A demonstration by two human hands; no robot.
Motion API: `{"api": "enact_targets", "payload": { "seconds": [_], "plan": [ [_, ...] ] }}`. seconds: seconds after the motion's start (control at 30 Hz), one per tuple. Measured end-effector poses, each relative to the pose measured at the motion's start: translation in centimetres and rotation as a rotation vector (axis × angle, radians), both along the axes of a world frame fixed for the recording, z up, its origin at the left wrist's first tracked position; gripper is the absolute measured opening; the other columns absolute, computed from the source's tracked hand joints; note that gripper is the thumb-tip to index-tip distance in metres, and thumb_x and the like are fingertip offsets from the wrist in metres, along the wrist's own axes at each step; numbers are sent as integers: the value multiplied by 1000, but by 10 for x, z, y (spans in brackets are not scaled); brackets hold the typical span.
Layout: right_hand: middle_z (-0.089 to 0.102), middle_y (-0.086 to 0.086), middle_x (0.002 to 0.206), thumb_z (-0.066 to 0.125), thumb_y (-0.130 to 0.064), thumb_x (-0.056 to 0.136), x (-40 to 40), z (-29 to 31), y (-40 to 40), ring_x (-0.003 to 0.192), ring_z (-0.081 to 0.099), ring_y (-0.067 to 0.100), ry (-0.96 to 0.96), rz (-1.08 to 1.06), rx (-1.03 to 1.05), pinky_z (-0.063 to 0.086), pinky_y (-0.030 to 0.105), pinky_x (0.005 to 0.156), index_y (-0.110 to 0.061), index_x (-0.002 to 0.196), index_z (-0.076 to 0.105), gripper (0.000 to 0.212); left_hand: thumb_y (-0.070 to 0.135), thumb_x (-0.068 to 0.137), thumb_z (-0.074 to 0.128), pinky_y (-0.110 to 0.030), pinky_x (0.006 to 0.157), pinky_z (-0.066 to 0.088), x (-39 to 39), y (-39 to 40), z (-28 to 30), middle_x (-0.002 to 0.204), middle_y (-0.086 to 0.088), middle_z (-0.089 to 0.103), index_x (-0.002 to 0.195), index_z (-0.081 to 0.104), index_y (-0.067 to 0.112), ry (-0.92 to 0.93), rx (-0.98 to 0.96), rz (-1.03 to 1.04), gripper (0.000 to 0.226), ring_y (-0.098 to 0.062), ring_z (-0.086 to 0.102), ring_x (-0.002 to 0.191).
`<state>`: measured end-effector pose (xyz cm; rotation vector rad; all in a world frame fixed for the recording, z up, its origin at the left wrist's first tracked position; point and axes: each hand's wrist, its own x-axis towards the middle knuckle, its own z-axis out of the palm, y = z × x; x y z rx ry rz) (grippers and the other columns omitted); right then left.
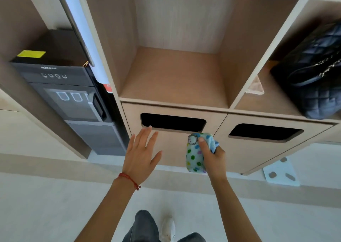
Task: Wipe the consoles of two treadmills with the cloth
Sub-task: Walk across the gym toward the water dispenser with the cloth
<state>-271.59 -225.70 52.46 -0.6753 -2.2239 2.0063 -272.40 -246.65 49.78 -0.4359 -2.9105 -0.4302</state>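
My right hand [214,157] grips a folded cloth [195,154], pale blue with coloured dots and a cartoon print, held upright in front of a wooden cabinet door [175,149]. My left hand [142,153] is spread flat with fingers apart, holding nothing, just below the dark slot [173,122] cut in that door. A red string bracelet circles my left wrist. No treadmill or console is in view.
A wooden shelf unit [177,75] stands ahead with an open cubby above two doors with dark slots. A black quilted bag [313,72] sits in the right cubby. A dark water dispenser [73,94] stands to the left. A white scale [280,173] lies on the floor.
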Motion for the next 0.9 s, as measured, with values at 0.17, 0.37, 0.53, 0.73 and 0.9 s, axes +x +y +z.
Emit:
{"api": "enact_targets", "payload": {
  "seconds": [0.17, 0.37, 0.53, 0.73, 0.9],
  "plan": [
    [67, 3, 80, 62, -31, 85, -63, 1, 6, 75, 66, 14, -11, -5, 0, 56, 31, 67, -16, 81, 61, 15, 43, 90, 35, -55, 101, 36, -61, 6, 3, 139, -17, 45, 135, 38, 11, 10, 18, -12, 55, -29, 35, 130],
    [71, 6, 82, 64, -35, 82, -140, -2, 5, 79, 68, 18, 4, -18, 14, 57, 34, 72, -11, 83, 66, 24, 47, 95, 29, -55, 100, 33, -147, 12, 5, 137, -19, 47, 132, 41, 10, 44, 29, -86, 55, -29, 33, 128],
    [69, -1, 72, 67, -35, 81, -201, 6, 2, 71, 67, 12, 7, -39, 94, 54, 20, 60, -11, 76, 64, 24, 45, 89, 36, -54, 100, 30, -209, 13, 7, 135, -18, 49, 131, 49, 7, 18, 2, -100, 58, -35, 45, 125],
    [67, 2, 69, 70, -40, 76, -254, -2, 4, 69, 66, 16, -44, -92, 212, 53, 30, 67, -12, 64, 60, 32, 46, 87, 36, -55, 92, 42, -261, 16, -1, 130, -18, 53, 126, 54, 7, -48, -19, -119, 58, -36, 52, 118],
    [64, -1, 66, 69, -41, 76, -281, -6, 6, 63, 62, 12, -63, -77, 293, 43, 19, 52, -13, 65, 58, 32, 47, 87, 36, -54, 93, 46, -281, 17, -16, 132, -16, 52, 126, 53, 9, -107, -29, -126, 57, -32, 47, 121]
  ]
}}
